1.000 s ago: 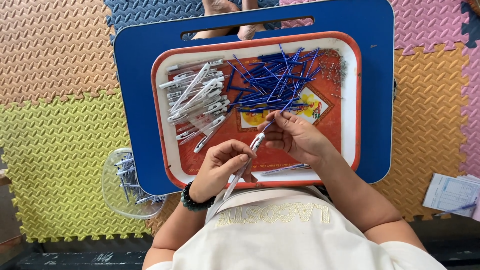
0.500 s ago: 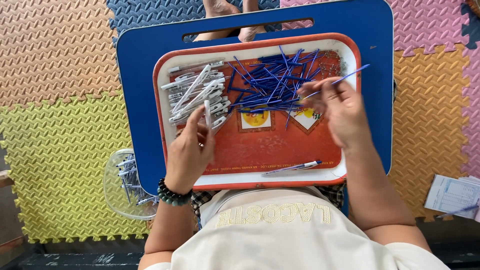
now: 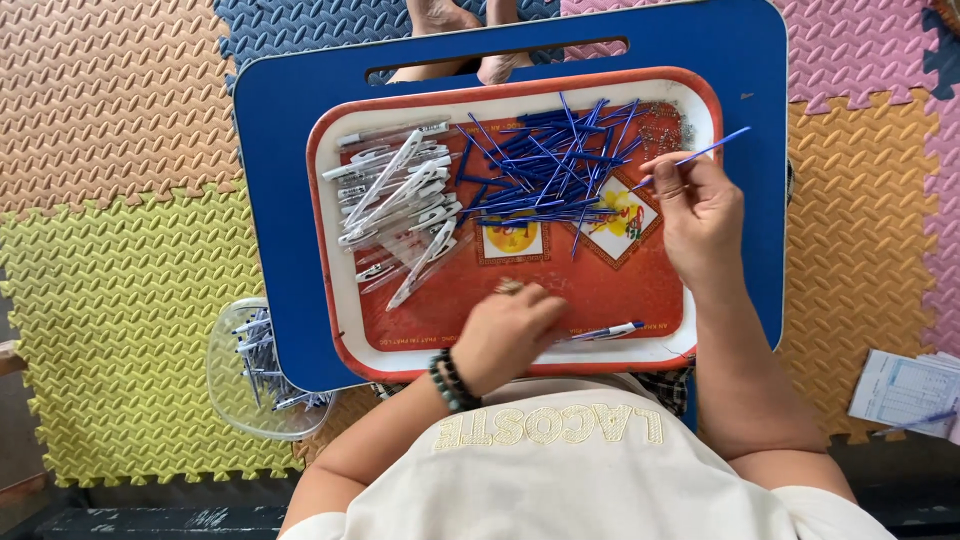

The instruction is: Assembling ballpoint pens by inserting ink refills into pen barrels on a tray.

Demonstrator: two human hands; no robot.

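Refill: a thin blue ink refill (image 3: pixel 700 155) is pinched between the fingertips of the right hand (image 3: pixel 700 215), held above the right end of the tray and slanting up toward the tray's rim.
Left hand: the left hand (image 3: pixel 515 330) hovers low over the near part of the tray, fingers curled; whether it holds anything cannot be told. An assembled pen (image 3: pixel 610 330) lies just beside it.
Supplies: a heap of blue refills (image 3: pixel 545 165) fills the tray's far middle; clear pen barrels (image 3: pixel 400 205) lie stacked to its left.
Tray: a red tray (image 3: pixel 345 330) with a white rim sits on a blue lap table (image 3: pixel 280 230).
Handling: a light pinch near the refill's end, judged best, keeps it straight.
Surroundings: a clear bowl of pens (image 3: pixel 255 370) rests on foam floor mats (image 3: pixel 110 180); papers (image 3: pixel 905 390) lie at right.
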